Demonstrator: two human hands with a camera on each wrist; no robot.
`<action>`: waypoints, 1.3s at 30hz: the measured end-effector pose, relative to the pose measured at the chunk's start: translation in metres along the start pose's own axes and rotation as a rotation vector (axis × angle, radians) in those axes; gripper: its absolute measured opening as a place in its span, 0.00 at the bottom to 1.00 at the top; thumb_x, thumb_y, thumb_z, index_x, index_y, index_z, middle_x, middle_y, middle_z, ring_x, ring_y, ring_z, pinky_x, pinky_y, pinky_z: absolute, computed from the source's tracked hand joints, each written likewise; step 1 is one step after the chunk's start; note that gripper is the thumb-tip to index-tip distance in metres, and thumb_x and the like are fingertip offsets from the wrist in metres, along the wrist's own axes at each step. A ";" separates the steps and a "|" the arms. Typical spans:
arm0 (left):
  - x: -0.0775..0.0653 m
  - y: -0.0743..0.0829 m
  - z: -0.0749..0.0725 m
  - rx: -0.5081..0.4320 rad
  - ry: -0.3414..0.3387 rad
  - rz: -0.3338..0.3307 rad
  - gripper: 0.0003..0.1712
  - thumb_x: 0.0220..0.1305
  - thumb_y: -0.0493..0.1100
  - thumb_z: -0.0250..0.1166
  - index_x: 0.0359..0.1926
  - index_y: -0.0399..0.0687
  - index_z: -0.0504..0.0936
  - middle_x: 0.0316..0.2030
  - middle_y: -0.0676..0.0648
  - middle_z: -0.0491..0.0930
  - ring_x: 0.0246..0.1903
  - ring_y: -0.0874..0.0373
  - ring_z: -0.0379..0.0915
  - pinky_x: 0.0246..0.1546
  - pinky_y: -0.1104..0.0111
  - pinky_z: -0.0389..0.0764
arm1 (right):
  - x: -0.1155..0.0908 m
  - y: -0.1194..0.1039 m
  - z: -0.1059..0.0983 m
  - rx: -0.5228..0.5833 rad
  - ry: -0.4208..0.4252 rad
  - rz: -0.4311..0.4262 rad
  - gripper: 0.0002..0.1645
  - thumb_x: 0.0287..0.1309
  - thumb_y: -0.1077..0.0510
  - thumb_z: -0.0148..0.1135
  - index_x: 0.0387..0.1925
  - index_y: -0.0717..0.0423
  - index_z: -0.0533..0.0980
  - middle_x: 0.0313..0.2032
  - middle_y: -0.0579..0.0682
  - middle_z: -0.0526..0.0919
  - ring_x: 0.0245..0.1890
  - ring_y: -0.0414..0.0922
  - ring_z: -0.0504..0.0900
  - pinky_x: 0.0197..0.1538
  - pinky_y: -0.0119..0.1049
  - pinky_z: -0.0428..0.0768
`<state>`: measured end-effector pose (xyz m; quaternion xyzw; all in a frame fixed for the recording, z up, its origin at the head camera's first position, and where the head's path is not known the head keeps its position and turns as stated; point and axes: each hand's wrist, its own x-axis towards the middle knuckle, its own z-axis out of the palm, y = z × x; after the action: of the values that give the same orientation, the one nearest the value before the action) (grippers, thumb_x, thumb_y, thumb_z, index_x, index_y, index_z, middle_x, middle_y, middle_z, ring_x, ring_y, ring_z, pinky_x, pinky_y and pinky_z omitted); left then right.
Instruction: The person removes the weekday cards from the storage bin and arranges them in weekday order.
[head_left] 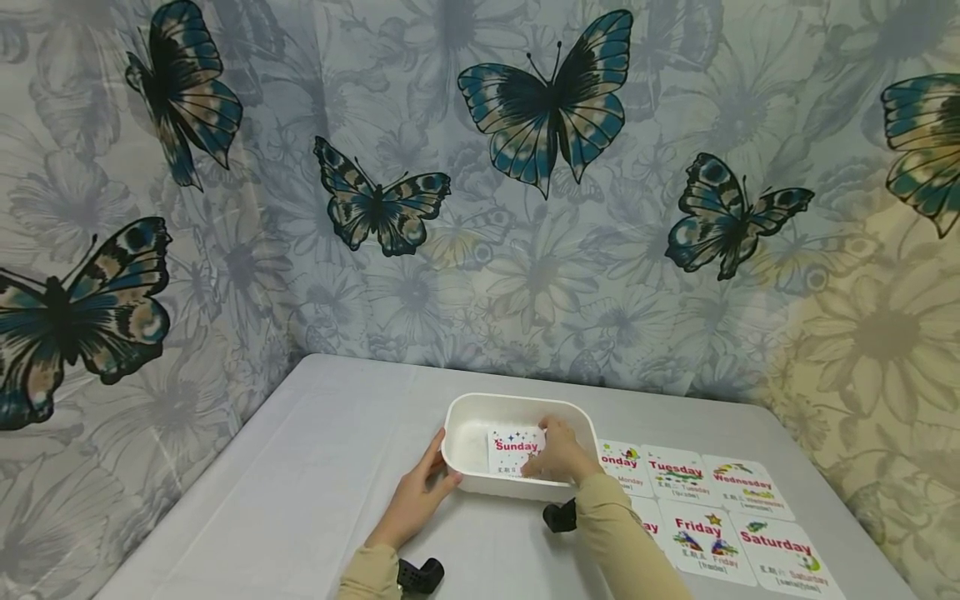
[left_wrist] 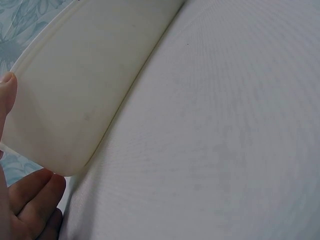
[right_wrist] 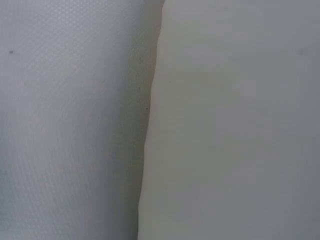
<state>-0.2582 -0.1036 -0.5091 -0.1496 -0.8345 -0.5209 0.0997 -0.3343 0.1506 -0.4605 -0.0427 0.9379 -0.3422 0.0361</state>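
A white plastic box (head_left: 468, 482) with rounded corners stands on the table. My left hand (head_left: 416, 496) holds its near left corner, thumb on the near side and fingers around the end. In the left wrist view, the thumb (left_wrist: 7, 95) lies at the rim and the fingers (left_wrist: 37, 202) touch the end of the box. Inside the box is a white card printed "Sunday" (head_left: 513, 447). My right hand (head_left: 562, 454) reaches over the near rim and pinches the card's right side, partly covering it. The right wrist view shows only the box wall (right_wrist: 230, 120) and cloth, no fingers.
Right of the box, weekday cards lie in two rows, among them Tuesday (head_left: 675, 475), Wednesday (head_left: 744, 486), Friday (head_left: 705, 540) and Saturday (head_left: 783, 557). My right forearm covers part of them. A white cloth (head_left: 247, 500) covers the table; a butterfly-patterned curtain (head_left: 525, 317) hangs behind.
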 end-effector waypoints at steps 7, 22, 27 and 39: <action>0.000 0.000 0.001 0.015 0.001 -0.003 0.45 0.59 0.63 0.59 0.72 0.60 0.49 0.59 0.44 0.70 0.57 0.51 0.67 0.56 0.49 0.64 | -0.003 -0.004 -0.005 0.062 0.027 0.008 0.45 0.33 0.67 0.77 0.54 0.66 0.61 0.44 0.62 0.74 0.44 0.55 0.74 0.52 0.51 0.70; 0.001 -0.002 0.001 0.006 -0.001 0.010 0.46 0.60 0.62 0.60 0.72 0.57 0.50 0.57 0.45 0.72 0.56 0.51 0.68 0.56 0.49 0.64 | -0.020 -0.026 -0.024 0.062 0.105 -0.133 0.28 0.47 0.71 0.67 0.50 0.61 0.67 0.30 0.53 0.71 0.21 0.44 0.71 0.24 0.35 0.74; 0.001 -0.001 0.000 0.003 0.001 0.013 0.45 0.60 0.61 0.60 0.72 0.58 0.50 0.58 0.46 0.71 0.56 0.51 0.68 0.55 0.49 0.65 | -0.026 -0.032 -0.036 0.086 0.124 -0.163 0.26 0.50 0.72 0.63 0.52 0.62 0.68 0.33 0.54 0.72 0.25 0.45 0.73 0.22 0.34 0.77; 0.000 -0.002 0.000 0.020 -0.003 -0.004 0.45 0.60 0.63 0.59 0.73 0.59 0.49 0.59 0.46 0.69 0.57 0.51 0.67 0.55 0.48 0.65 | -0.041 -0.021 -0.047 0.345 0.153 -0.074 0.29 0.51 0.70 0.64 0.56 0.61 0.67 0.37 0.58 0.73 0.24 0.45 0.79 0.27 0.38 0.81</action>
<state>-0.2594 -0.1045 -0.5108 -0.1480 -0.8400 -0.5126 0.0988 -0.2967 0.1684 -0.4094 -0.0441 0.8631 -0.5014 -0.0409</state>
